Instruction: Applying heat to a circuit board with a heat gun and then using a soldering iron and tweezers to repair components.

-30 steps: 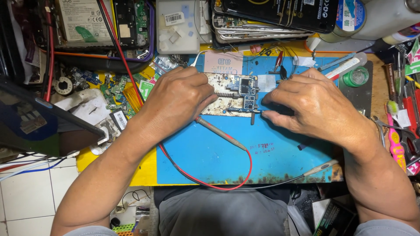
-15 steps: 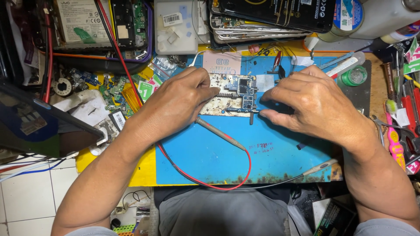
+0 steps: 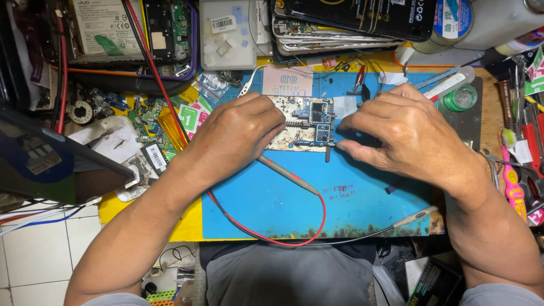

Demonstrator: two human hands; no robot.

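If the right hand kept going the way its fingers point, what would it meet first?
The right hand points left, fingertips already at the edge of the circuit board on the blue mat. It would likely meet the board first, then the left hand beyond.

A messy work table (image 3: 494, 107) holds a blue mat (image 3: 362, 209) with a small circuit board (image 3: 303, 122) and a red wire (image 3: 272, 235) on it, plus a stack of phones (image 3: 334, 34) and a green tape roll (image 3: 460, 97) nearby
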